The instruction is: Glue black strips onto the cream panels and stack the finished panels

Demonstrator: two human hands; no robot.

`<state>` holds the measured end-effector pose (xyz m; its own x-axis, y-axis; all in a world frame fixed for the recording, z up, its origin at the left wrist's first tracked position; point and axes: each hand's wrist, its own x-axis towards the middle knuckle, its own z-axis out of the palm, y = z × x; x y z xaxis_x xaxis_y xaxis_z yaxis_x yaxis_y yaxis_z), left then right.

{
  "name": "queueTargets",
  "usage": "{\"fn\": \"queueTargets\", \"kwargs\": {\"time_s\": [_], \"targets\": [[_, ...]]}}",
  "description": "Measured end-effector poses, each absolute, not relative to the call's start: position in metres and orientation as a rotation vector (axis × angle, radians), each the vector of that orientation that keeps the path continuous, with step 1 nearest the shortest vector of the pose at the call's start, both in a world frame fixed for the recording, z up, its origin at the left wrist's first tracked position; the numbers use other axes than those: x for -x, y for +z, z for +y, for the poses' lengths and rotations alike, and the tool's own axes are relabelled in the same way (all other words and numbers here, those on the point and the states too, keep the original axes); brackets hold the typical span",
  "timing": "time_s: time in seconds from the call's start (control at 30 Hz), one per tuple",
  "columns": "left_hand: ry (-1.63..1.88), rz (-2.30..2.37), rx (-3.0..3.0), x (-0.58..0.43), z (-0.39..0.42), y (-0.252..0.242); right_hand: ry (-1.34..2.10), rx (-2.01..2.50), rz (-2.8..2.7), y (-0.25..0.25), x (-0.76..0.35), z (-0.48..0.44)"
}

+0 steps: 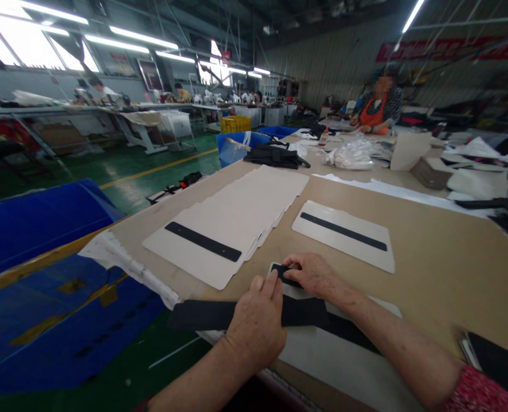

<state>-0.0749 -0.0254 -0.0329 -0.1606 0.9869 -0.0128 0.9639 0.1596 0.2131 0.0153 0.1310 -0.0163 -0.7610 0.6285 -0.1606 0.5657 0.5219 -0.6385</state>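
Observation:
Under my hands lies a pale board [335, 357] at the table's near edge, with a black strip [350, 332] running along it. My right hand [311, 274] has its fingers bent and closed on that strip's far left end. A loose, wider black strip [202, 315] crosses beneath my left hand [258, 317], which is closed over it, its fingertips touching the other strip's end. Part of both strips is hidden by my hands. Beyond, another pale board [352, 252] bears a black strip [343, 231] along its middle.
Overlapping pale boards [236, 212] lie at left, the nearest with a black strip [203, 241]. Dark flat pieces [498, 363] sit at right. Plastic bags [350, 153] and black straps [275, 154] are farther back. A person in an orange apron [371, 111] works across the table.

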Motion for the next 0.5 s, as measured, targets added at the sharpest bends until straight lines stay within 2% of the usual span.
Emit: {"fn": "queueTargets", "kwargs": {"time_s": [0.17, 0.37, 0.5], "targets": [[0.177, 2.285, -1.947, 0.075, -0.022, -0.027, 1.093, 0.988, -2.702, 0.000, -0.044, 0.145], [0.141, 2.288, -1.977, 0.076, -0.021, -0.027, 1.435, 1.213, -2.618, 0.009, -0.142, 0.173], [0.135, 2.299, -2.024, 0.077, -0.021, -0.029, 1.386, 1.307, -2.476, -0.001, -0.186, 0.169]]}}
